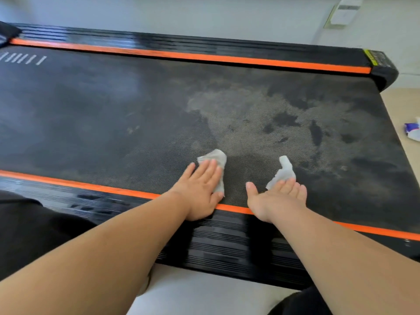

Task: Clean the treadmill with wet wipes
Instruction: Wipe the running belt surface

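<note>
- Left hand (pixel 200 189) lay flat, fingers straight, pressing the left wipe (pixel 213 159); right hand (pixel 278 198) likewise pressed the right wipe (pixel 284 172), lower centre.
- Belt (pixel 91 110) looked wiped at left; the dust patch (pixel 250 114) centre-right was not yet cleaned.

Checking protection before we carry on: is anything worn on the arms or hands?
Nothing. The left hand and right hand are bare: no gloves, rings or watch show. Both forearms are uncovered to the frame's edge, with no sleeves visible.
</note>
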`<state>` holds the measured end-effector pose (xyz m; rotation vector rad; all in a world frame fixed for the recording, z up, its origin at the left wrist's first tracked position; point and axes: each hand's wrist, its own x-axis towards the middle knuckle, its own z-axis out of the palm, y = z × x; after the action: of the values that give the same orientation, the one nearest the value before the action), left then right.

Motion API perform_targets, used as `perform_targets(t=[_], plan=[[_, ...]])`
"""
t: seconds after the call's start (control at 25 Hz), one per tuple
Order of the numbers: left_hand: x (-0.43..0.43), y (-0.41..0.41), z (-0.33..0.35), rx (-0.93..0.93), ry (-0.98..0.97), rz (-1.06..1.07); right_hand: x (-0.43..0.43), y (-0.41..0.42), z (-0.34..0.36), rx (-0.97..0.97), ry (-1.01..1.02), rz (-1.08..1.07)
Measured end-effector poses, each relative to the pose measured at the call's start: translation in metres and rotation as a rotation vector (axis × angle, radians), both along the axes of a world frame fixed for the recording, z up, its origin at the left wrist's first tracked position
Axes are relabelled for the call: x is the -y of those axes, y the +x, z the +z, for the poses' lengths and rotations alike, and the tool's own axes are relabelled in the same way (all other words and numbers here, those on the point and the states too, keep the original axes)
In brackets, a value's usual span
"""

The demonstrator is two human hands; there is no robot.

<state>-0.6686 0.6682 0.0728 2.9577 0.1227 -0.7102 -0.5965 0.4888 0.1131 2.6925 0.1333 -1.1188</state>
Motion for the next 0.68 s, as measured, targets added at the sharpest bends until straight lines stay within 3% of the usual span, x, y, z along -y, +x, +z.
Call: perform_targets(t=[0.08, 0.24, 0.32, 0.4, 0.48, 0.6, 0.68], plan=[[0.010, 0.006, -0.002, 0.027, -0.024, -0.070, -0.004, -0.007, -0.002, -0.005, 0.033, 0.030], [-0.014, 0.008, -0.007, -0.010, 0.109, 0.328, -0.015, -0.031, -0.015, -0.048, 0.297, 0.447], [-0.018, 0.003, -0.007, -0.027, 0.130, 0.301, -0.012, -0.028, -0.016, -0.062, 0.336, 0.540], [-0.006, 0.002, -0.002, -0.019, 0.043, 0.087, -0.007, -0.022, -0.014, -0.032, 0.236, 0.447], [0.006, 0.005, 0.001, 0.003, -0.012, -0.074, -0.001, -0.014, -0.004, 0.008, 0.091, 0.187], [-0.001, 0.012, 0.003, 0.035, 0.048, 0.034, 0.010, -0.005, 0.010, 0.020, -0.008, 0.015], [-0.004, 0.011, 0.004, 0.027, 0.069, 0.041, 0.015, -0.005, 0.004, 0.061, 0.078, 0.038]])
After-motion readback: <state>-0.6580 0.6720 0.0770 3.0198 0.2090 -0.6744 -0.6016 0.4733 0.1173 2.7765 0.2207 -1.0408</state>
